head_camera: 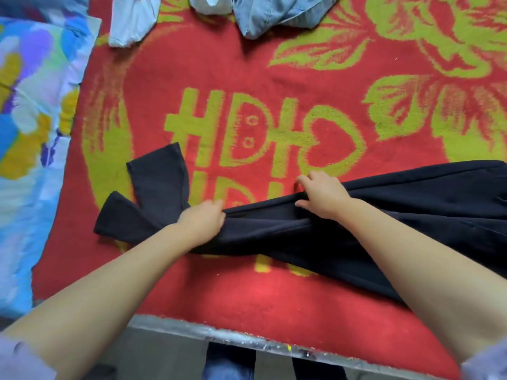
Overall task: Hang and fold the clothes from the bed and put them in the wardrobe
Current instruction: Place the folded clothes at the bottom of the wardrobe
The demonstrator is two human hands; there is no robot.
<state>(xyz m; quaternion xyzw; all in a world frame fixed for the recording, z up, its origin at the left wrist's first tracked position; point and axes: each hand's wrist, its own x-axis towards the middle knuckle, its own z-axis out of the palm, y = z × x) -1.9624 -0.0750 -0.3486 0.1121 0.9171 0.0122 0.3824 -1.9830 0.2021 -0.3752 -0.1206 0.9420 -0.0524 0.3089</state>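
A pair of black trousers lies stretched left to right across the red and yellow blanket on the bed. Its two leg ends fan apart at the left. My left hand grips the bunched fabric near the lower legs, fingers curled into the cloth. My right hand rests on the upper edge of the trousers, pinching the fold with thumb and fingers. The waist end runs off the right side of the view.
Light blue denim clothes and a pale garment lie heaped at the far edge of the bed. A flowered blue sheet covers the left side. The metal bed frame runs along the near edge.
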